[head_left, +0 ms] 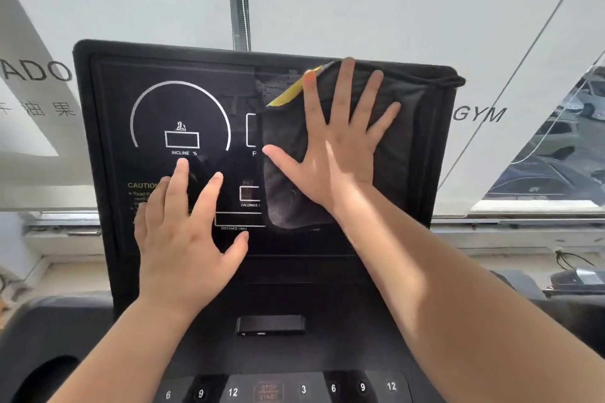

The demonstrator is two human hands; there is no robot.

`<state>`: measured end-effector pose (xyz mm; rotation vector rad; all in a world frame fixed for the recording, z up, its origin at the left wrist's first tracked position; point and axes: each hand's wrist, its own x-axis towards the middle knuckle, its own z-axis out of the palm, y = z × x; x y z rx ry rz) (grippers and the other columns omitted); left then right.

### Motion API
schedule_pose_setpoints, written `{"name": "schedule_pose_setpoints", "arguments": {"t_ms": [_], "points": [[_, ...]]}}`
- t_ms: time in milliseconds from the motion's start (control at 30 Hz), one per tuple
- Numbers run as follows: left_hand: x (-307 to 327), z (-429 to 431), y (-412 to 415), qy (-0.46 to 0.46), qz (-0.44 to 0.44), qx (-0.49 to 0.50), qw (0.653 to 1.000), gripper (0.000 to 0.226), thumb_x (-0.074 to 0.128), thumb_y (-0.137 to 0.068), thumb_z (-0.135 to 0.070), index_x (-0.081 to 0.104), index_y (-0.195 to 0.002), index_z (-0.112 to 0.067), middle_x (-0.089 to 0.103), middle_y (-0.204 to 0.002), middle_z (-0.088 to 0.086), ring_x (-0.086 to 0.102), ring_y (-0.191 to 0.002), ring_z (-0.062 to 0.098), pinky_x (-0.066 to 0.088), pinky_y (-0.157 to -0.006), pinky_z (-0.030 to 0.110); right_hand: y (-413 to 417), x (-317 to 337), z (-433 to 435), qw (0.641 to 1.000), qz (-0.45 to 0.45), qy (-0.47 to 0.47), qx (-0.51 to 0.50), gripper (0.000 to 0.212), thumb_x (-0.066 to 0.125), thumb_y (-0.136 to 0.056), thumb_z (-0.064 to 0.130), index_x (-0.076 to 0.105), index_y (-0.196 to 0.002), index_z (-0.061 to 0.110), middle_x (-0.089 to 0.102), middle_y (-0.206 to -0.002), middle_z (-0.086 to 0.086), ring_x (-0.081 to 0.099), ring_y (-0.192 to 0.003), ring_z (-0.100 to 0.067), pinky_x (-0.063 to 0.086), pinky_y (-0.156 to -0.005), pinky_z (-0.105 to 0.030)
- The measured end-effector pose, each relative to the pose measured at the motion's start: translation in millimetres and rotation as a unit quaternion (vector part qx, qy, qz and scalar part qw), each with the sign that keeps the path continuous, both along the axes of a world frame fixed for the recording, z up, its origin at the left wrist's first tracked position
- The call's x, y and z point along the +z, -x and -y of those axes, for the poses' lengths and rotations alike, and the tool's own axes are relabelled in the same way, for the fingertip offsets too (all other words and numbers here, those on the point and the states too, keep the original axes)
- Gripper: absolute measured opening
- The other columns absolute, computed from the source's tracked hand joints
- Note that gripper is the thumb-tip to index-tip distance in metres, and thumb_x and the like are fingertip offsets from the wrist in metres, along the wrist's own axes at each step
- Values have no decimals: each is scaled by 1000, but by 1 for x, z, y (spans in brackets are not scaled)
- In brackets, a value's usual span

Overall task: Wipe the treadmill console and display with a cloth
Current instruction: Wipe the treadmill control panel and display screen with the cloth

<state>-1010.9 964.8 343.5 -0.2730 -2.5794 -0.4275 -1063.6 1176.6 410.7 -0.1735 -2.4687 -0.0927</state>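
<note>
Cloth (284,173): dark grey, with a yellow strip (288,93) along its upper left edge. It was spread flat over the right half of the display, and its top right corner bunched over the screen's upper edge.

Right hand (340,141): laid palm-down on the middle of the cloth, pressing it against the screen. Its fingers (347,82) were straight and splayed wide, not gripping anything.

Left hand (183,239): bare and holding nothing, fingers (181,180) straight and a bit spread. It was over the lower left of the display, fingertips just under the INCLINE label. Honestly couldn't tell if it was touching the glass.

Display (209,82): a black upright panel, switched off. It had a white arc with an incline box on the left, yellow CAUTION text partly behind the left hand, and CALORIES and DISTANCE boxes peeking out beside the cloth.

Console (327,304): a dark deck below the screen with a small black tab (270,324) in the middle. A row of number keys (6, 9, 12, 3...) sat around a STOP/START button (268,391) at the bottom edge.

Background: a window (393,3) with grey GYM lettering (479,114), and parked cars (556,157) visible on the right.
</note>
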Motion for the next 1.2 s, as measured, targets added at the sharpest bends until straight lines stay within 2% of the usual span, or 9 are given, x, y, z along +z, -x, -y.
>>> {"name": "schedule_pose_setpoints", "arguments": {"t_ms": [67, 167, 267, 400, 533, 733, 933, 1067, 1200], "points": [[-1, 1, 2, 4, 5, 3, 1000, 91, 82, -69, -48, 45, -148, -23, 26, -162, 14, 31, -142, 42, 30, -111, 66, -11, -19, 3, 998, 16, -30, 43, 108, 32, -81, 93, 2, -164, 32, -9, -171, -19, -11, -152, -55, -1, -112, -82], [-6, 3, 4, 6, -1, 1, 1000, 89, 78, -69, -52, 46, -147, -24, 25, -162, 13, 30, -142, 41, 33, -110, 67, -34, -52, -17, 991, 31, -88, 94, 100, 43, -82, 89, 15, -163, 38, 0, -173, -12, -5, -155, -50, 1, -112, -82], [-8, 6, 5, 4, 10, -4, 1000, 90, 81, -68, -51, 46, -147, -26, 24, -163, 11, 29, -143, 41, 31, -110, 67, -50, -63, -57, 993, 34, -93, 61, 102, 48, -77, 89, 22, -161, 37, 7, -173, -11, 0, -156, -49, 3, -111, -83], [-9, 9, 7, 4, 11, -16, 1000, 89, 77, -69, -52, 46, -148, -27, 24, -164, 10, 28, -144, 40, 32, -109, 69, -36, -27, -81, 999, 27, -12, -33, 110, 42, -74, 90, 12, -163, 34, -3, -172, -14, -6, -154, -52, 3, -111, -84], [-8, 13, 5, 5, 14, -25, 1000, 86, 73, -69, -54, 47, -147, -28, 25, -163, 10, 29, -144, 40, 32, -110, 68, 1, 17, -47, 995, -16, 61, -82, 110, 32, -80, 93, -1, -164, 30, -8, -172, -17, -8, -153, -55, 3, -111, -83], [-4, 20, 3, 44, 36, -32, 998, 89, 81, -68, -53, 47, -147, -29, 25, -163, 10, 30, -144, 41, 34, -110, 66, 13, 7, 33, 1000, -15, -9, 14, 107, 30, -82, 92, 5, -165, 29, -4, -172, -15, -7, -153, -54, 2, -111, -83], [2, 21, 4, 44, 43, -36, 997, 86, 81, -68, -48, 49, -146, -29, 27, -163, 12, 32, -142, 42, 38, -107, 66, -24, -56, 25, 990, 13, -93, 103, 95, 42, -85, 86, 18, -163, 39, 3, -174, -5, -4, -157, -45, 1, -113, -81], [-4, 31, 2, 30, 20, -25, 999, 86, 87, -66, -34, 51, -144, -28, 33, -159, 14, 35, -141, 42, 36, -108, 67, -41, -70, -14, 993, 25, -94, 73, 100, 47, -78, 89, 22, -162, 40, 5, -173, -4, -2, -156, -47, 0, -111, -83], [-9, 52, 0, 0, 28, 21, 999, 87, 87, -66, -42, 49, -143, -29, 28, -161, 12, 28, -145, 41, 29, -113, 66, -27, -36, -34, 1000, 18, -19, -7, 107, 42, -78, 91, 9, -164, 35, -4, -173, -8, -9, -155, -50, -2, -110, -84]]}}
